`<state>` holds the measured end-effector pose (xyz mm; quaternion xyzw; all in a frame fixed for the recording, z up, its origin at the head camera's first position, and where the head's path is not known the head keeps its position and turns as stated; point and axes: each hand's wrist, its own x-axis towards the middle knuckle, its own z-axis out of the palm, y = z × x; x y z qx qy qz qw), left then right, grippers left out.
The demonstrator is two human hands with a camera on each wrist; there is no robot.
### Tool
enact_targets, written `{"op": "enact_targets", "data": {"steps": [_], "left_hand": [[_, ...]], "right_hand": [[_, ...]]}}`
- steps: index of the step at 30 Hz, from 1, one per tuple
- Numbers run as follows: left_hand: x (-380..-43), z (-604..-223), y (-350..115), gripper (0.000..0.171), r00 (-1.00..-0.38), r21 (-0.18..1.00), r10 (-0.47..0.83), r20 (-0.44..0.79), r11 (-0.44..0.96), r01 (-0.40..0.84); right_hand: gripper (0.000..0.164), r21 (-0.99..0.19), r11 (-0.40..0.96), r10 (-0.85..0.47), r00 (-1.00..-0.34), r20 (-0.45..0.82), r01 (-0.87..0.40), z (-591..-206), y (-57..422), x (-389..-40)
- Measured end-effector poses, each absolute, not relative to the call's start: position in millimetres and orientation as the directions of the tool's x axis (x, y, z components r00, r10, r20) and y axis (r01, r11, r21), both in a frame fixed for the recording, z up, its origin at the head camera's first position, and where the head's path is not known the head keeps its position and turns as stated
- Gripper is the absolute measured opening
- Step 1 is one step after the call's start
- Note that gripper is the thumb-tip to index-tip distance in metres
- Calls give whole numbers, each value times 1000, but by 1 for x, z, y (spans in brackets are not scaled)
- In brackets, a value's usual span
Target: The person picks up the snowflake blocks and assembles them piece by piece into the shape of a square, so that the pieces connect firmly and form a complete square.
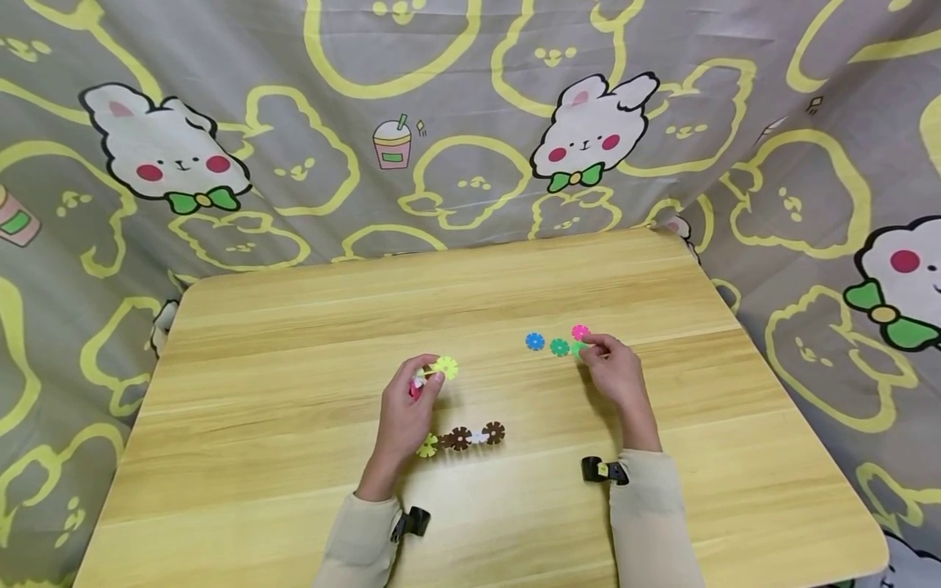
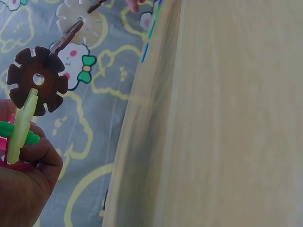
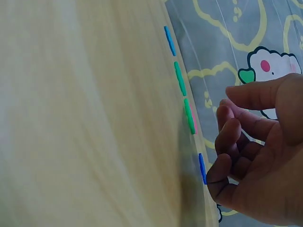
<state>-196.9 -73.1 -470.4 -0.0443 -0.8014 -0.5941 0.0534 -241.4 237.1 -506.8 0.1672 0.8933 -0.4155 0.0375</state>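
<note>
My left hand (image 1: 404, 412) pinches an assembly of slotted plastic discs, with a yellow disc (image 1: 445, 367) at the fingertips and pink and white pieces by the palm. In the left wrist view, a brown disc (image 2: 38, 80) joins a yellow one in the grip, and a white disc (image 2: 79, 21) follows up the chain. My right hand (image 1: 616, 377) hovers at the loose discs, its fingers loosely bent and nothing between them. Beside its fingertips lie a pink disc (image 1: 580, 332) and a partly hidden light green disc (image 1: 577, 349).
A darker green disc (image 1: 560, 348) and a blue disc (image 1: 534, 341) lie left of the right hand. Another blue disc (image 3: 202, 169) shows low in the right wrist view. The wooden table (image 1: 294, 490) backs onto a patterned curtain (image 1: 456, 98).
</note>
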Motion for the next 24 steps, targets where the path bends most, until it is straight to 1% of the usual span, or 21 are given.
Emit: {"op": "enact_targets", "data": {"steps": [4, 16, 24], "left_hand": [[-197, -471, -72, 24, -991, 947, 10, 132, 294, 129], [-198, -473, -71, 24, -991, 945, 13, 133, 300, 131], [-198, -473, -72, 24, -991, 945, 16, 131, 299, 129]], "right_hand": [[38, -705, 630, 240, -945, -222, 326, -509, 238, -243], [44, -593, 768, 149, -967, -205, 244, -511, 236, -250], [44, -531, 811, 151, -966, -211, 243, -514, 235, -255]]}}
